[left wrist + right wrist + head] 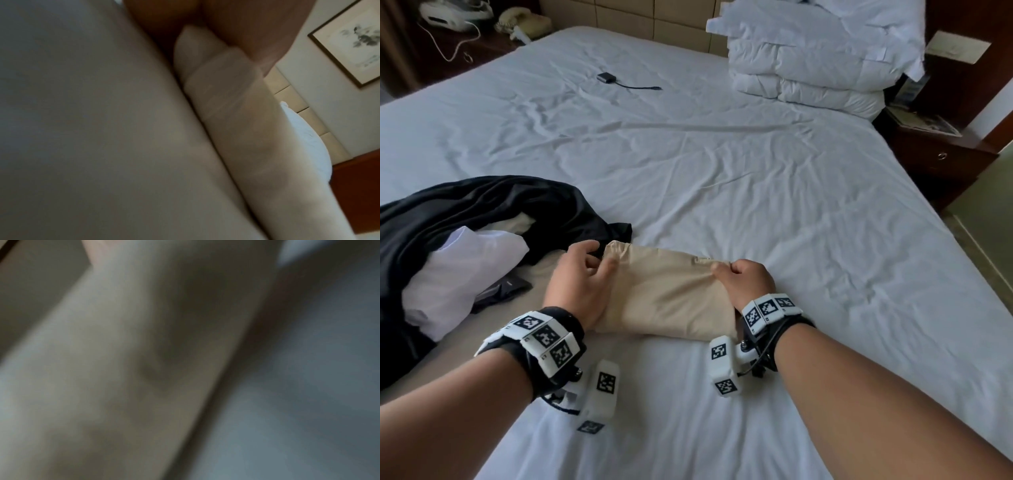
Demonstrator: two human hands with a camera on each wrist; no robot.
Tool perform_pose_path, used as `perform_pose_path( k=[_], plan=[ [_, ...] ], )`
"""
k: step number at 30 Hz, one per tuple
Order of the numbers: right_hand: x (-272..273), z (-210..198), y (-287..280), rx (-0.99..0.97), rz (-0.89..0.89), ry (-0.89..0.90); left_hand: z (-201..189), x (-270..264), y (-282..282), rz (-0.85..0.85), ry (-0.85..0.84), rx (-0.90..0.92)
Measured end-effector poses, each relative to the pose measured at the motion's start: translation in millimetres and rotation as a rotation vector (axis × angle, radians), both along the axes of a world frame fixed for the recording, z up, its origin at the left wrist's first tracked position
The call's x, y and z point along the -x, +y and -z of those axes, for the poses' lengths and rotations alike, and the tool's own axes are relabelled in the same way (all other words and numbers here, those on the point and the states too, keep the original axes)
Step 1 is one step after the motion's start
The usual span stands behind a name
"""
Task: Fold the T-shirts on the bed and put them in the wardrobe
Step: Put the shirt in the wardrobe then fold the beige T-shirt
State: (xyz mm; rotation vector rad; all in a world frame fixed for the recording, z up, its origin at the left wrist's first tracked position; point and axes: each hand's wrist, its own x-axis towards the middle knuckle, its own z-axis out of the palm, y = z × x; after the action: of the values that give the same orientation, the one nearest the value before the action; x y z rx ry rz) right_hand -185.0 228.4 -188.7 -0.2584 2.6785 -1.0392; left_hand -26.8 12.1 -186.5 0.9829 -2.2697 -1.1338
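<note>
My left hand (580, 281) and right hand (748, 281) pinch the folded beige T-shirt (671, 294) at its ends, fingers curled. If I lift unevenly, I reckon the fold sags open, or snags the black garment (493, 205) alongside.

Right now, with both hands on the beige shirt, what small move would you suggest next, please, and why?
Probably lift the beige shirt off the bed: it already looks folded compact, and the left hand and right hand grip its two ends.
</note>
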Motion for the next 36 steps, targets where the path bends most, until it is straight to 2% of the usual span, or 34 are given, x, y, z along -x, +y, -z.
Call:
perform_pose_path(
  k=[3, 6, 8, 10, 12, 14, 17, 23, 28, 32, 36],
  plan=[
    [-6, -11, 5, 0.08, 0.074, -0.045, -7, -16, -6, 0.118, 0.012, 0.177],
    [-12, -30, 12, 0.128, 0.098, 0.05, -24, -30, -1, 0.388, -0.069, 0.438],
    [-20, -39, 9, 0.069, -0.025, 0.238, -27, -31, 8, 0.579, -0.117, 0.609],
    [-40, -45, -7, 0.015, -0.287, 0.438, -24, -25, 16, 0.683, -0.192, 0.69],
    [-60, -39, -28, -0.122, -0.551, 0.553, -17, -18, 20, 0.676, -0.249, 0.634],
    [-75, -29, -45, -0.306, -0.697, 0.515, -8, -12, 19, 0.609, -0.243, 0.612],
    [-80, -12, -56, -0.436, -0.667, 0.486, 0, -6, 18, 0.536, -0.317, 0.599],
    [-63, 7, -50, -0.512, -0.651, 0.421, 8, 5, 13, 0.556, -0.479, 0.563],
    [-59, 7, -43, -0.531, -0.633, 0.374, 7, 3, 12, 0.534, -0.533, 0.557],
    [-44, 12, -17, -0.541, -0.55, 0.284, 5, 3, 13, 0.521, -0.59, 0.564],
    [-43, 12, -5, -0.533, -0.55, 0.282, 3, 2, 12, 0.497, -0.652, 0.525]
  ],
)
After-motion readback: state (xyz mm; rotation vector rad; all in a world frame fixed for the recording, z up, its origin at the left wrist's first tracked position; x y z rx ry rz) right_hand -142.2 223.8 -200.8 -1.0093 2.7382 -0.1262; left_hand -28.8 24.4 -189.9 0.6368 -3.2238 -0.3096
